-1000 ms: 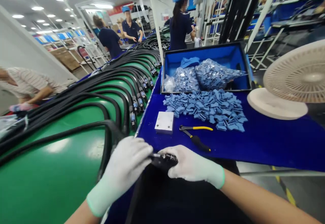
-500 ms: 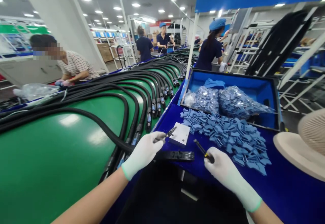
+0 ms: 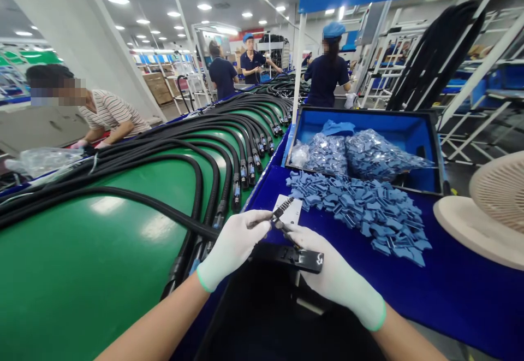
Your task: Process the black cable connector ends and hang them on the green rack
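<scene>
My left hand (image 3: 235, 246), in a white glove, pinches a small black ribbed strip (image 3: 284, 206) that points up and right. My right hand (image 3: 327, 260), gloved too, is closed close beside it, fingertips at the strip's lower end. A slim black tool (image 3: 281, 225) seems to be in those fingers, mostly hidden. Across the front of the right palm lies a black bar (image 3: 308, 259) with white marks on its end; whether the hand grips it I cannot tell. Behind the strip is a white block (image 3: 293, 214).
Many blue plastic pieces (image 3: 368, 208) are heaped on the blue table at right. Beyond them stands a blue bin (image 3: 409, 123) with bagged pieces. Black cables (image 3: 198, 186) cover the green table (image 3: 102, 279) at left. A beige fan (image 3: 497, 197) is far right; several co-workers stand beyond.
My right hand has moved left and up to meet my left hand at the strip. The black bar's end now shows white marks and lies before the right palm. The view shifted slightly.
</scene>
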Available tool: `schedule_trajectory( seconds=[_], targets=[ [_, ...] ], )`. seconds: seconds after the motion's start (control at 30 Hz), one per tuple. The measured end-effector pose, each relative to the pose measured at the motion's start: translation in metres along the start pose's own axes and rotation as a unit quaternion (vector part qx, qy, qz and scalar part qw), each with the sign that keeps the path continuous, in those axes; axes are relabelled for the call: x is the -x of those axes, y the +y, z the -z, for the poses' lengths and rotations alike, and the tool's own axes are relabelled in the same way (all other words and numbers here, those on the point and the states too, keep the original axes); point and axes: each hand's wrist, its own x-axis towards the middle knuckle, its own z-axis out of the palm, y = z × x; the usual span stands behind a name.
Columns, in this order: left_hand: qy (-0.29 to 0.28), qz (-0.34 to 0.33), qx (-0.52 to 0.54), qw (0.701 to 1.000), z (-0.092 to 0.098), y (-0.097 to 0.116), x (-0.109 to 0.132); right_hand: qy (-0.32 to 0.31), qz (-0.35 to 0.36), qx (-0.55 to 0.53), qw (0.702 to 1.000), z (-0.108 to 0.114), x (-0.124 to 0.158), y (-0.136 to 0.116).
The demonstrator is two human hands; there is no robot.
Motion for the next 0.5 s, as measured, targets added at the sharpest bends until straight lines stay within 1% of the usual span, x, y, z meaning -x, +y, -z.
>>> schedule_trajectory(
  seconds=[0.13,0.2,0.3,0.43,0.5],
  targets=[
    [0.005,-0.015,-0.02,1.0,-0.006,-0.004,-0.002,-0.026,0.01,0.031,0.999,0.003,-0.006,-0.008],
    [0.007,-0.027,-0.051,0.998,-0.008,-0.007,-0.002,-0.035,0.0,0.051,0.998,0.004,-0.006,-0.008],
    [0.005,-0.039,-0.082,0.996,-0.009,-0.008,-0.001,-0.034,-0.031,0.07,0.996,0.001,0.0,-0.001],
    [-0.023,-0.015,-0.068,0.997,-0.01,-0.004,-0.007,-0.034,-0.064,0.06,0.996,-0.004,0.008,0.011],
    [-0.046,-0.025,-0.062,0.997,-0.011,0.001,-0.016,-0.037,-0.076,0.059,0.995,-0.005,0.009,0.013]
  ],
)
